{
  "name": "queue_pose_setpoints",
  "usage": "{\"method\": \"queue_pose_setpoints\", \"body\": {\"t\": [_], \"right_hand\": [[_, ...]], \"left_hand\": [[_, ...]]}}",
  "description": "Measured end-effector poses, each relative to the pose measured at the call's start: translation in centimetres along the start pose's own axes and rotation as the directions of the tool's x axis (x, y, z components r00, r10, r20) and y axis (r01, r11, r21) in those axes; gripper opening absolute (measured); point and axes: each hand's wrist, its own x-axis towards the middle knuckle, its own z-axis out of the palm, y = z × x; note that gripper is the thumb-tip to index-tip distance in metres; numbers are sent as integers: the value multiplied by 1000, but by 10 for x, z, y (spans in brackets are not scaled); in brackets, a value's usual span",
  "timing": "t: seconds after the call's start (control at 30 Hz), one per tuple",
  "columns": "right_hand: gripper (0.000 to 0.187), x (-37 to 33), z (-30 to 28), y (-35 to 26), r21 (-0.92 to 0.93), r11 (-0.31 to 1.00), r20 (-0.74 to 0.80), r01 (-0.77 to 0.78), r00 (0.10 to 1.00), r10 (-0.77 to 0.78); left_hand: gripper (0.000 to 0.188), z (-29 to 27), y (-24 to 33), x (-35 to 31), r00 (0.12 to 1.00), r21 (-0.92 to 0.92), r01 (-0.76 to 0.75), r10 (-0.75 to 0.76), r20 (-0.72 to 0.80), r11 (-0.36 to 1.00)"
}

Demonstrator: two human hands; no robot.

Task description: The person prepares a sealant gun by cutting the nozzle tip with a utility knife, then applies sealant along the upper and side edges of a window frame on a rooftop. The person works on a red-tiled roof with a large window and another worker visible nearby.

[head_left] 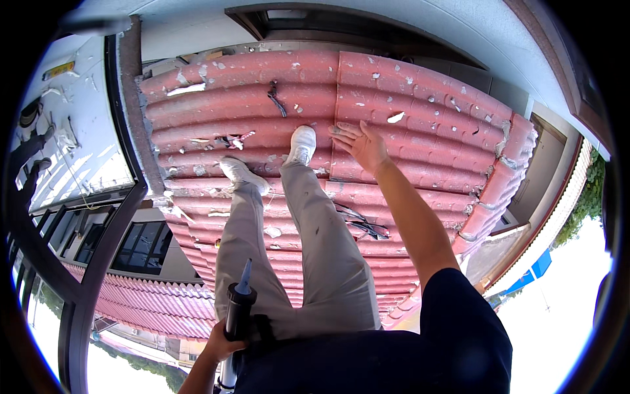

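Note:
My left hand [224, 341] is wrapped round a black caulking gun [237, 312] at my left hip, its grey-blue nozzle pointing up. My right arm reaches out over the red corrugated roof [407, 157]. At its end my right hand [362, 146] holds nothing, with the fingers stretched and spread. It is just right of my right white shoe [302, 143]; whether the fingertips touch the roof I cannot tell. My left shoe [241, 173] stands on the ridges, near a pink-and-white scrap [235, 140].
A dark strip [276, 100] lies farther up, and dark strips with red bits [362, 223] lie right of my legs. Pale flakes, including a larger chip [396, 117], dot the tiles. A dark-framed opening [118, 111] borders the left; ridge tiles [493, 190] edge the right.

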Motion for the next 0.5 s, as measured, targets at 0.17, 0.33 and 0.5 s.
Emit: {"method": "queue_pose_setpoints", "body": {"t": [0.17,0.33,0.5], "right_hand": [[46,-67,130,12,-61,969,183,238,957,-223],[26,-136,254,29,-474,850,-8,232,964,-267],[27,-187,341,65,-670,706,57,231,964,-261]], "left_hand": [[72,-16,-27,-12,979,122,-173,184,-84,977],[79,-39,-35,-41,941,284,-247,299,-156,926],[78,-69,-66,-80,818,304,-408,493,-296,861]]}}
